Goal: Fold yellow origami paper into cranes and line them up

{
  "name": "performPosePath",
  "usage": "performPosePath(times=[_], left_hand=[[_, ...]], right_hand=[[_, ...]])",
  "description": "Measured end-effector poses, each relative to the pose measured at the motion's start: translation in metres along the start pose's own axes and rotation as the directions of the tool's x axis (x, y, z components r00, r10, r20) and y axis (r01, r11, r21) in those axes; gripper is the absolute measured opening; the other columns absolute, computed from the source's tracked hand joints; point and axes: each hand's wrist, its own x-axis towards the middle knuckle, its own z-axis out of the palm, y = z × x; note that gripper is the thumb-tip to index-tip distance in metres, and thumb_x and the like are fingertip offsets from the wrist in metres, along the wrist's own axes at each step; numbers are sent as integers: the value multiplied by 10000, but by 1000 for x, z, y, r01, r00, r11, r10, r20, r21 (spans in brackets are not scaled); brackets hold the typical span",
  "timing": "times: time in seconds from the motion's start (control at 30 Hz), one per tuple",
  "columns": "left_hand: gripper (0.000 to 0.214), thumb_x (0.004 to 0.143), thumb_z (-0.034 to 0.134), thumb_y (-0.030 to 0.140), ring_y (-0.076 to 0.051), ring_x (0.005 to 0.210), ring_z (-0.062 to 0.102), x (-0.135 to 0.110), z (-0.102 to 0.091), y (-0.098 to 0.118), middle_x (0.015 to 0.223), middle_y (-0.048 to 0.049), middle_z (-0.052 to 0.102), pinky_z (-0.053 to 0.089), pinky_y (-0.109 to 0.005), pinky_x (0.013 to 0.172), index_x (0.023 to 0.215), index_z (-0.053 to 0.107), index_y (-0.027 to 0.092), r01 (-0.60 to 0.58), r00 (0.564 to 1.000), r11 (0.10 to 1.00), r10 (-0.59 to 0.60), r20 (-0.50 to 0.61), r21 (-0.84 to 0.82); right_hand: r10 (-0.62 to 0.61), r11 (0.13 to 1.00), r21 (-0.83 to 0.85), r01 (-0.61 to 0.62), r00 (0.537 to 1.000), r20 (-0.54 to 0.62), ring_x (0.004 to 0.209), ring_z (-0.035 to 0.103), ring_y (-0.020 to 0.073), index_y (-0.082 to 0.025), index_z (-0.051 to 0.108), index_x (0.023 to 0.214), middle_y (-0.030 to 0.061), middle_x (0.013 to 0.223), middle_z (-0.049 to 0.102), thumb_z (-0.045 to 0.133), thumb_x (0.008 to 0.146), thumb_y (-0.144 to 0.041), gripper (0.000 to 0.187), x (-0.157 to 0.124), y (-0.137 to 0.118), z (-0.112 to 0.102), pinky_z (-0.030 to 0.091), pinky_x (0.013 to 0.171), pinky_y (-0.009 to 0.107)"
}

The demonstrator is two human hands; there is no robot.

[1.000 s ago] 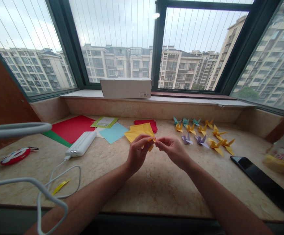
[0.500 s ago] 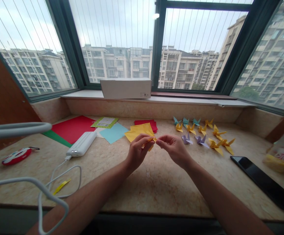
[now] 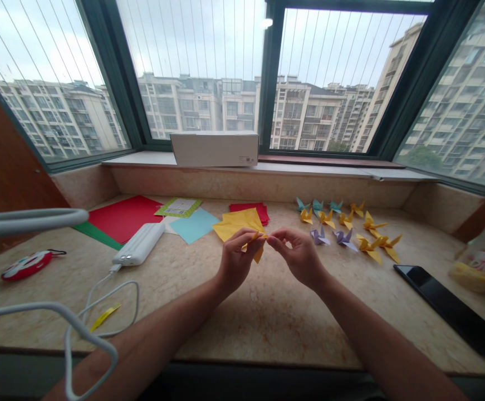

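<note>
My left hand (image 3: 236, 262) and my right hand (image 3: 298, 255) meet above the middle of the stone counter (image 3: 267, 317). Both pinch a small folded piece of yellow paper (image 3: 259, 249), whose lower tip hangs below my left fingers. Most of that piece is hidden by my fingers. Just behind my hands lies a stack of yellow paper sheets (image 3: 238, 223) with red sheets (image 3: 254, 209) under its far side. To the right stand several folded paper cranes (image 3: 346, 228) in yellow, teal and purple.
A white power bank (image 3: 138, 244) with a looping cable (image 3: 112, 301) lies at left, beside red paper (image 3: 123, 217), blue paper (image 3: 194, 225) and a red-white object (image 3: 27, 264). A black phone (image 3: 451, 309) lies at right. A white box (image 3: 215, 149) sits on the sill.
My hands have stayed in almost the same place, fingers shifting slightly on the yellow piece, whose lower tip now shows more. The view has tipped a little.
</note>
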Motion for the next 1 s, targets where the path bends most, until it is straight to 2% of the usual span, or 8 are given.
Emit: performPosePath(times=[0.13,0.33,0.43,0.67,0.83,1.0], left_hand=[[204,896,600,290,-155,780,599,1,2,4,827,-53,654,470,-268,709,776,714,171,77,997,996,-76,21,-49],[243,903,582,339,-146,753,573,2,1,3,792,-41,627,456,-256,678,770,679,161,181,983,978,-180,19,-105],[295,904,571,376,-136,694,550,2,0,2,725,-28,600,443,-250,637,730,659,155,219,976,970,-217,28,-108],[325,894,578,410,-129,641,525,1,1,2,669,-17,577,428,-242,588,699,646,159,206,979,977,-204,27,-61],[297,892,586,399,-135,679,556,1,2,1,724,-34,618,445,-243,604,732,669,162,196,981,977,-195,12,-79],[267,893,587,393,-140,717,576,0,4,-1,788,-44,634,457,-241,614,789,673,162,197,980,973,-197,11,-118]], right_hand=[[-76,995,-67,75,997,-11,693,580,159,-191,689,793,17,725,662,616,886,-374,218,-1,0,-1,461,686,289],[-228,959,-169,228,973,19,699,593,158,-198,680,919,18,785,646,673,849,-294,119,-2,2,-2,475,714,306],[-247,941,-235,244,969,16,719,602,169,-207,679,928,27,801,655,647,871,-291,107,-3,4,-3,470,759,334],[-270,893,-364,263,962,32,749,612,200,-228,697,886,48,811,682,601,902,-347,154,-2,2,-5,453,790,368],[-224,939,-273,211,975,-16,728,605,188,-218,692,852,39,786,676,613,888,-326,139,-3,1,-2,463,775,353],[-27,999,-43,25,998,-62,700,587,171,-191,689,823,35,761,680,649,846,-343,159,-3,3,4,479,686,311]])
